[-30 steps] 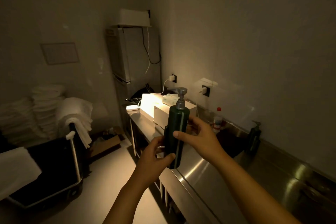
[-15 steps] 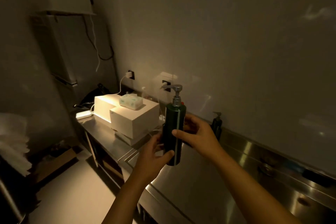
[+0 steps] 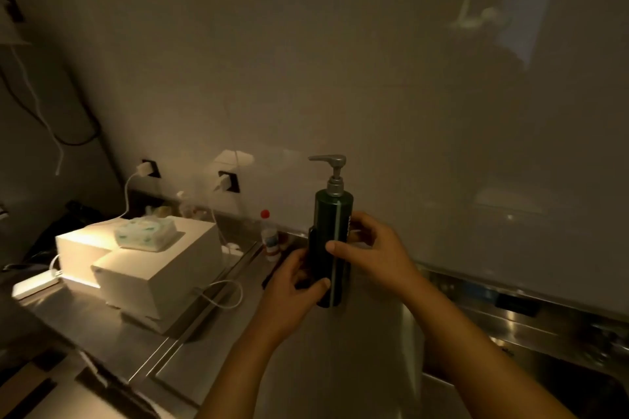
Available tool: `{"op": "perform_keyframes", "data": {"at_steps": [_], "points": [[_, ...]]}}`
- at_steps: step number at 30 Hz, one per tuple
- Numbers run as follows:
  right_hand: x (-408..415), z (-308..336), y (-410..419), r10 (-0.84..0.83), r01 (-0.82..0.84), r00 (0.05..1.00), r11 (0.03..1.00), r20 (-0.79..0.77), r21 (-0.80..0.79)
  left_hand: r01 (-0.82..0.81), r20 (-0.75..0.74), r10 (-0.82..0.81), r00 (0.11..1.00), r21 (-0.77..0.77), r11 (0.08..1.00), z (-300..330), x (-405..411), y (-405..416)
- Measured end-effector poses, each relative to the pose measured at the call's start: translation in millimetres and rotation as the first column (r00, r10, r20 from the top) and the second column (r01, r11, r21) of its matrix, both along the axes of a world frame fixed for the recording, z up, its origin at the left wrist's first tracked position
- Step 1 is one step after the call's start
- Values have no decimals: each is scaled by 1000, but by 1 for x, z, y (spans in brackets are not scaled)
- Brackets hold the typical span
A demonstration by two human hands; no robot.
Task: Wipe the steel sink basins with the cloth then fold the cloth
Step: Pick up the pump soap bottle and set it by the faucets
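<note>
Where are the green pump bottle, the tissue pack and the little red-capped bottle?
green pump bottle (image 3: 332,241), head view, on its dark body above the hands.
tissue pack (image 3: 146,234), head view, on its top face.
red-capped bottle (image 3: 270,241), head view, on its label, below the cap.

No text, brand or number can be read anywhere. The dark green pump bottle (image 3: 332,245) bears only a pale vertical stripe, and the label on the small red-capped bottle (image 3: 270,241) at the far wall is too blurred to make out.
</note>
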State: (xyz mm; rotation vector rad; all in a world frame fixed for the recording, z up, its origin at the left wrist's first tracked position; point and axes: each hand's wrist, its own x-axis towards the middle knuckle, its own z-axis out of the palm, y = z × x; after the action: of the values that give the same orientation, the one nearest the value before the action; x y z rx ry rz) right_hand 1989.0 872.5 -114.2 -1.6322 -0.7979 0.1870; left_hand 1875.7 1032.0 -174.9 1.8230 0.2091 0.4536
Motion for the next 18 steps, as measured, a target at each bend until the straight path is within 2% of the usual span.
{"op": "perform_keyframes", "data": {"at_steps": [4,11,18], "points": [[29,-5,-21,-87,88,996,995,17,-47,66,-32,-66,997,-13,998,-7,40,-11],[66,-29,-38,-241,244,970,966,34,-86,163,-74,-159,985,62,985,-29,105,-17],[114,-69,-19,-372,370,928,926,-23,-76,45,-150,-38,988,39,998,-67,162,-9]]}}
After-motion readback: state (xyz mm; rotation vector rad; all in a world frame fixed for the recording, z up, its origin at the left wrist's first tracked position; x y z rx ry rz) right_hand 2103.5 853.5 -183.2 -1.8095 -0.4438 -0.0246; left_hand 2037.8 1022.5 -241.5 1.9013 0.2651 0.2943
